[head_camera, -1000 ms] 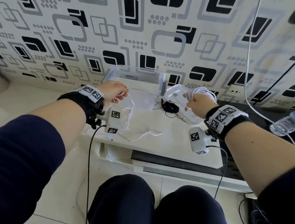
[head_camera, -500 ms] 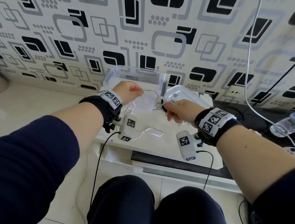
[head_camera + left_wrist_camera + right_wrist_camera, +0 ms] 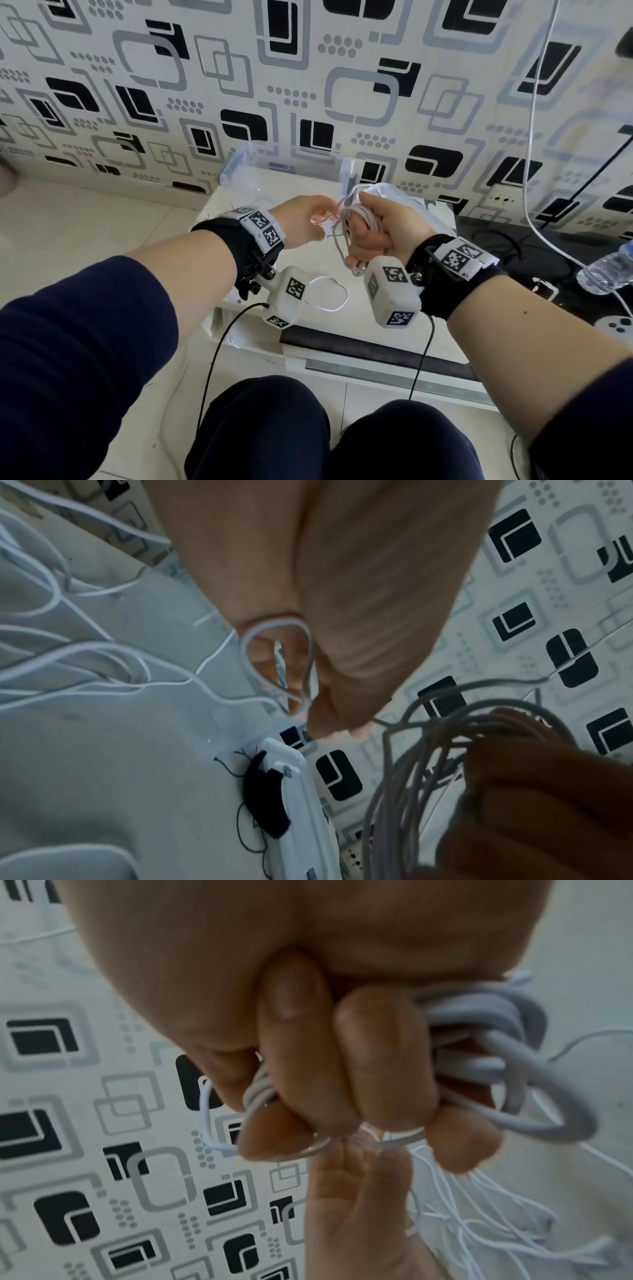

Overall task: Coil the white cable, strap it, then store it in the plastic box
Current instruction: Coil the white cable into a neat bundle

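My right hand point(image 3: 370, 233) grips the coiled part of the white cable point(image 3: 363, 219) in a fist above the low white table point(image 3: 394, 315); in the right wrist view its fingers point(image 3: 383, 1064) curl round the bundle point(image 3: 486, 1042). My left hand point(image 3: 322, 216) is right beside it and pinches a strand, shown as a small loop point(image 3: 277, 664) in the left wrist view. A loose length of cable point(image 3: 329, 294) lies on the table. The clear plastic box point(image 3: 284, 168) stands at the back by the wall, its white lid point(image 3: 304, 804) to the right. The black strap point(image 3: 267, 799) lies against the lid.
A water bottle point(image 3: 606, 270) lies at the right on a black surface point(image 3: 548, 260). Another white cord point(image 3: 534, 137) hangs down the patterned wall, near a wall socket point(image 3: 503, 200). My knees are below the table's front edge.
My right hand has lifted off the table with the coil and turned palm-up. My left hand has moved right to meet it. Less loose cable lies on the table.
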